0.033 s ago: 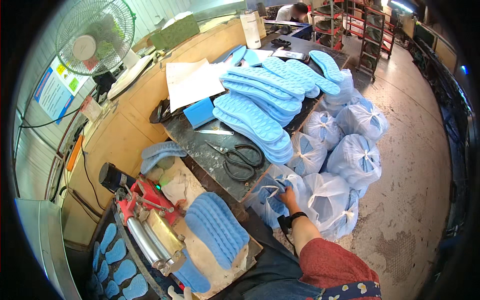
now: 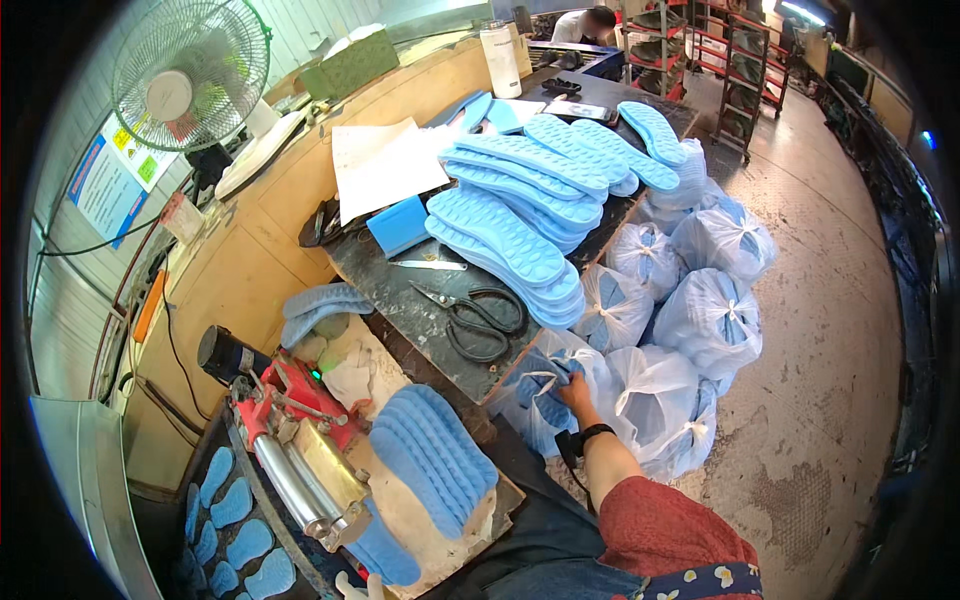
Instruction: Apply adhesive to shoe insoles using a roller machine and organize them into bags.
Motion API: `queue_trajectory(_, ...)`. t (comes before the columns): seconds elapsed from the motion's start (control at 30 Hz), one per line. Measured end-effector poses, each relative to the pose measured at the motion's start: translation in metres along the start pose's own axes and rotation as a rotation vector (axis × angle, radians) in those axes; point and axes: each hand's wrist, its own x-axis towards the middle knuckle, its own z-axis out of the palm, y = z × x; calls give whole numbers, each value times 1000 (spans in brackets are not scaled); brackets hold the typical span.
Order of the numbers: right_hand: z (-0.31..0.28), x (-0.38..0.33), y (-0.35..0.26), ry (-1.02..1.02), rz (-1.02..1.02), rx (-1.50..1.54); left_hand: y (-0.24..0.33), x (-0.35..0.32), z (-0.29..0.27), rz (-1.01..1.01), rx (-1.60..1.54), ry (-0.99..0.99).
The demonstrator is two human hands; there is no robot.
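Observation:
My right hand (image 2: pixel 574 393) reaches down into an open clear plastic bag (image 2: pixel 592 378) beside the table corner. Its fingers are closed on blue insoles (image 2: pixel 541 388) at the bag's mouth; how many it grips is hidden. Only the pale fingertips of my left hand (image 2: pixel 360 588) show at the lower edge. They are apart, just below a blue insole (image 2: pixel 388 550) by the metal rollers (image 2: pixel 290 485). A fanned stack of blue insoles (image 2: pixel 430 455) lies on the board to the right of the roller machine.
Light-blue insoles (image 2: pixel 510 230) are piled on the dark table (image 2: pixel 400 310), near black scissors (image 2: pixel 480 318) and paper (image 2: pixel 380 165). Several tied bags (image 2: pixel 708 320) crowd the floor at right. More insole pieces (image 2: pixel 250 541) lie below the rollers. A fan (image 2: pixel 185 85) stands at far left.

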Motion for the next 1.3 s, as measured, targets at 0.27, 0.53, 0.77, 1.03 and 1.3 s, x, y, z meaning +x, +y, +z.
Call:
queue_trajectory(0.27, -20, -4, -8, -2, -112, 44, -8, -1, 8, 78, -23, 28)
queue_trajectory(0.53, -125, -32, -85, 145, -414, 284, 1, -4, -4, -197, -213, 40)
queue_trajectory(0.77, -231, -147, -220, -183, -609, 52, 49, -26, -54, -50, -909, -79)
queue_trajectory(1.03, -236, -269, -332, -839, -1434, 31, 118, -25, -87, 1173, -473, -124)
queue_trajectory(1.3, -119, -333, -338, -1293, -1317, -38, 11, -40, -81, 566, -590, -419)
